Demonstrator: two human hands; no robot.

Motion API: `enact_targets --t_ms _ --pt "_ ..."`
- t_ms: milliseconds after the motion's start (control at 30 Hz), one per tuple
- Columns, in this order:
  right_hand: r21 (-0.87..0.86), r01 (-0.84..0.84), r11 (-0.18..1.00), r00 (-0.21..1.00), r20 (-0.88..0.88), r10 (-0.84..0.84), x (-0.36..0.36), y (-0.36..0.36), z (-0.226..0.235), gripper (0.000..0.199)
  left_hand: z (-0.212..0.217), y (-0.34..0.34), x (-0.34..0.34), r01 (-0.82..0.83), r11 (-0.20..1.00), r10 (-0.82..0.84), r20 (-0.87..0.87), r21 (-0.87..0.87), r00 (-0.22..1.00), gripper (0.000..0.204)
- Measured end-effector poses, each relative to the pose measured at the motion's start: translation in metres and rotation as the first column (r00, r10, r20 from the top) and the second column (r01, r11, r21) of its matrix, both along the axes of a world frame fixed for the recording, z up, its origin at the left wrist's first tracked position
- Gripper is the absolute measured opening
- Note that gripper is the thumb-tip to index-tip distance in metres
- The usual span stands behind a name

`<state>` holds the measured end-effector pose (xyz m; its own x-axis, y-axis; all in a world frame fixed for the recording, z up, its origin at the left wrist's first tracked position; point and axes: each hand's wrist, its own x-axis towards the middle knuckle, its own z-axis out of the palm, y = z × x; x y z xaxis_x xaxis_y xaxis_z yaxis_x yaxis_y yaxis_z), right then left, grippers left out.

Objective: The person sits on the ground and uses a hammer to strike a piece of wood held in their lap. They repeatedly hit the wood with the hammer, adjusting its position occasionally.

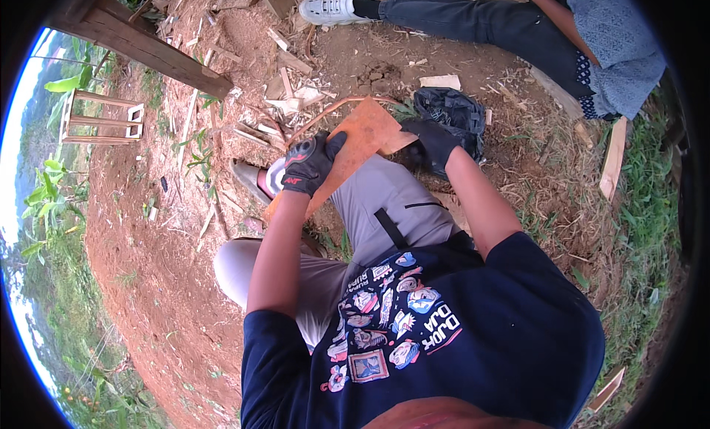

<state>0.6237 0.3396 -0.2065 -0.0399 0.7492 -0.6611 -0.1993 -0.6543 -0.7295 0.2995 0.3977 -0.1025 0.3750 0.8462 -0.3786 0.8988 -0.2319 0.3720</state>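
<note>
Rust-orange panel [362,137] spanning the space between two black-gloved hands. Handling, as judged from its form: probably light for its length and fairly stiff, since it runs straight beyond the left fingers without visible sag; its matt, rough-looking face should offer a glove reasonable friction. Whether it is wood or rusted metal cannot be told, so brittleness remains uncertain. The long edges appear the soundest hold, with the thumb on the flat face; the corners beyond the fingers seem likelier to chip or catch.

Left hand [309,165]: thumb laid over the upper face, the other fingers closed about the outer long edge, gripping the panel. Right hand [435,143]: seen from the back, at the outer corner of a paler tan flap [397,141]; its fingertips are hidden, and whether they pinch the flap cannot be told.

Appearance: flat, elongated, mottled orange-brown, broad and square-cornered above the left thumb, extending below the left fingers toward the shoe [250,180]. The flap adjoins its right edge, joined or separate being unclear. Just beyond the right fingers lies a crumpled black plastic bag [467,120]; beyond the left fingers, pale wood scraps [296,100].
</note>
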Motion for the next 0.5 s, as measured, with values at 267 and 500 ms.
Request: enact_targets --t_ms 267,500 --pt "0.16 -0.543 0.824 0.685 0.651 0.325 0.037 0.025 -0.049 0.046 -0.072 -0.002 0.027 -0.041 0.998 0.04 0.028 0.049 0.999 0.073" --pt "0.262 -0.438 0.86 0.499 0.867 -0.01 -0.014 -0.022 0.006 0.045 -0.086 -0.023 0.043 -0.122 0.919 0.028 0.248 0.375 0.968 0.047"
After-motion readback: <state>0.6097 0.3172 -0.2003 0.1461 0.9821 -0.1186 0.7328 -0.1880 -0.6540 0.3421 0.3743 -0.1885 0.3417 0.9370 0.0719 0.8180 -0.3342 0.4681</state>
